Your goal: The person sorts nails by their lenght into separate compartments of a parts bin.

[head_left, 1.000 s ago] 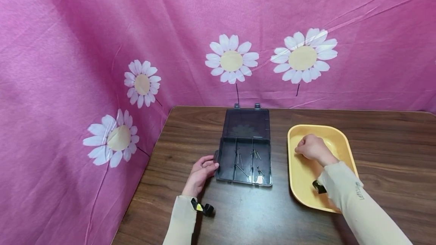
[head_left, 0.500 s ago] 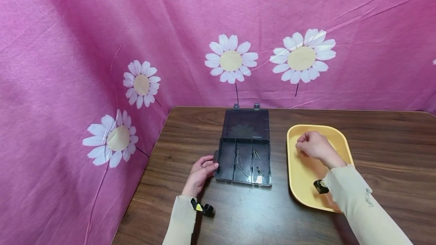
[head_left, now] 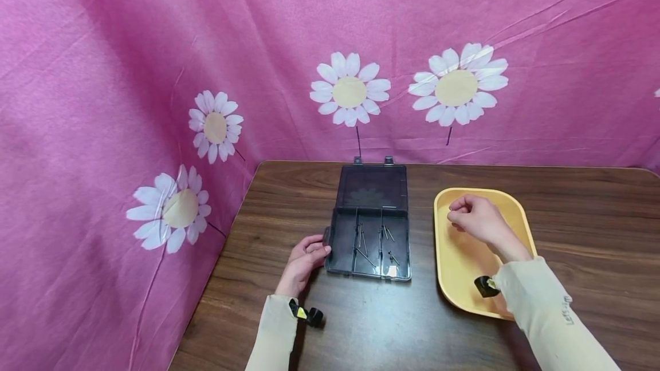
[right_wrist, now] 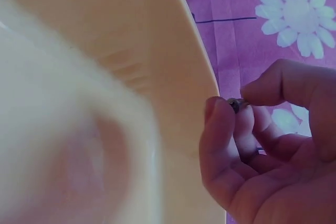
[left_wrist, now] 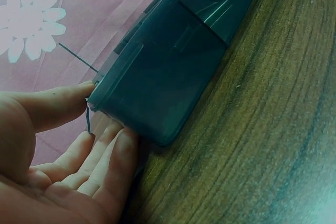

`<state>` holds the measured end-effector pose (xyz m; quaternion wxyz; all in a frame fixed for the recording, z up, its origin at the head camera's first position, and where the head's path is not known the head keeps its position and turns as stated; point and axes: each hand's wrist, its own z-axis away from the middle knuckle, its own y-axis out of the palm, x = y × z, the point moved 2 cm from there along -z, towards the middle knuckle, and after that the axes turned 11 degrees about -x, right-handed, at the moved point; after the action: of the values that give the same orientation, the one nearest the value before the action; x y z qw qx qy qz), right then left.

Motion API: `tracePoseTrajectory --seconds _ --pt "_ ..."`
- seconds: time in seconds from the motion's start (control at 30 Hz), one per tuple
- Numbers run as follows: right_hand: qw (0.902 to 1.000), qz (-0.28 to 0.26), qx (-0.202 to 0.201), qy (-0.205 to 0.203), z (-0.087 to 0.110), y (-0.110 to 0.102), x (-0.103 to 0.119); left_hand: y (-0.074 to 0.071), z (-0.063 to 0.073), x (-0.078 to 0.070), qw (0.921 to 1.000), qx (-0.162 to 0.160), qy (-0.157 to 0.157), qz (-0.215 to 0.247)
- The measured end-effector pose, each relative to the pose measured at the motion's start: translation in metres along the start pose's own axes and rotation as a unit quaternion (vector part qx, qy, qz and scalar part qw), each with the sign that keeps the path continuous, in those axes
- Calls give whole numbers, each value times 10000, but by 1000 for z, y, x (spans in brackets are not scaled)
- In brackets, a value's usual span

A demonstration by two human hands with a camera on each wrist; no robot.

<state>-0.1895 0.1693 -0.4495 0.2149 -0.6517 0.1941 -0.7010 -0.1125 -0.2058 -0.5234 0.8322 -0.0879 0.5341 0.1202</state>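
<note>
A dark translucent compartment box [head_left: 342, 253] lies on the table with its lid [head_left: 373, 182] folded back. Several thin screws [head_left: 365, 257] rest inside, in its middle and right compartments. My left hand [head_left: 303, 263] grips the box at its left side; in the left wrist view the thumb is at the upper edge and the other fingers sit lower along the wall. Over the yellow tray [head_left: 440, 262], my right hand [head_left: 478, 219] pinches a small screw [right_wrist: 234, 105] between thumb and fingertips. Most of that screw is hidden by the fingers.
The wooden table [head_left: 356, 325] carries the box and, to its right, the tray. Behind and to the left hangs a pink cloth [head_left: 289, 44] with white flowers. The right forearm crosses the tray's near right rim.
My right hand has risen slightly and drawn a little to the right over the tray. The left hand and the box have stayed put.
</note>
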Motion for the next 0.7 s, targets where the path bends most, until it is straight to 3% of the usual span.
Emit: tracePoseTrajectory --seconds 0.43,0.7 --pt "9938 -1105 63 -114 5 4 8 -1 -3 0 9999 142 34 -18" --pt "9922 -1207 112 -302 10 9 14 0 -4 1 10000 62 -7 9"
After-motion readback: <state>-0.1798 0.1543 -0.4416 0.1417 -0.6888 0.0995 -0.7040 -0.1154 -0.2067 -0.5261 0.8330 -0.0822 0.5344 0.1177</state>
